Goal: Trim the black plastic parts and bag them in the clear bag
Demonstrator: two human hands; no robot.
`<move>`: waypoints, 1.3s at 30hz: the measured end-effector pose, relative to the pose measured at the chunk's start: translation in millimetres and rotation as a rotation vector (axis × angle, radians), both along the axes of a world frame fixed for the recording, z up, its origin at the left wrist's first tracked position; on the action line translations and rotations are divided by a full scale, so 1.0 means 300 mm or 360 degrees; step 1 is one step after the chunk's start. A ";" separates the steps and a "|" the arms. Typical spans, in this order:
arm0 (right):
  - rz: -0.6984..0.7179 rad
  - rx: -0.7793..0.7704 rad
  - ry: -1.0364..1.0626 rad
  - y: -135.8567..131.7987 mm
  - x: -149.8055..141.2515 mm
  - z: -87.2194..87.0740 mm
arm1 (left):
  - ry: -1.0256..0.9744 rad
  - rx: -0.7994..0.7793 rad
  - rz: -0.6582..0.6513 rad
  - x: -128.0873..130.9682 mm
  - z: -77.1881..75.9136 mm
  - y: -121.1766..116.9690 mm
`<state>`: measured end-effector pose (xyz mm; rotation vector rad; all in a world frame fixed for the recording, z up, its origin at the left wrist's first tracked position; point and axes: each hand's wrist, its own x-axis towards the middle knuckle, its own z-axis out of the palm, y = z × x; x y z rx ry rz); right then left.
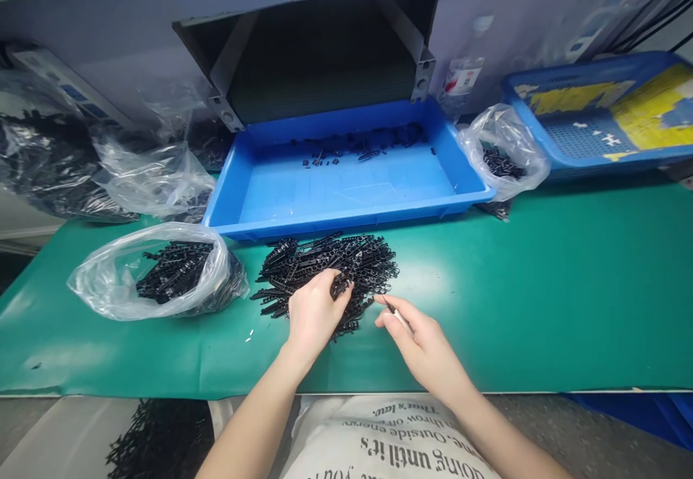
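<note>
A pile of thin black plastic parts lies on the green tabletop in front of me. My left hand is over the near side of the pile, its fingers closed on a black plastic part. Just to the right, my right hand pinches a slim tool with a pale handle and a dark, thin tip. The tip points toward the pile's right edge, close to a small black piece. My fingers partly cover both held things.
Behind the pile stands a blue tray with scattered black bits. An open plastic bag of black parts sits at left, a smaller bag at right. A blue basket and a bottle are farther back. Fuller bags crowd the back left.
</note>
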<state>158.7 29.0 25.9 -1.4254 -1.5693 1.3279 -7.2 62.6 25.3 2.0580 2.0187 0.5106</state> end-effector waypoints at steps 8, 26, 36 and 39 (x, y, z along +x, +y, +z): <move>-0.0082 -0.0234 0.0456 0.049 -0.001 -0.005 | -0.0583 -0.0107 -0.0355 0.026 0.042 -0.104; 0.0528 0.0327 -0.0097 -0.007 0.033 0.043 | -0.2303 -0.0887 0.0175 0.044 0.016 -0.138; 0.0454 0.0663 -0.0344 -0.009 0.007 0.029 | -0.2246 -0.0843 0.0170 0.039 0.013 -0.146; 0.0423 0.0700 -0.0377 -0.017 -0.001 0.029 | -0.2216 -0.0778 0.0214 0.042 0.006 -0.150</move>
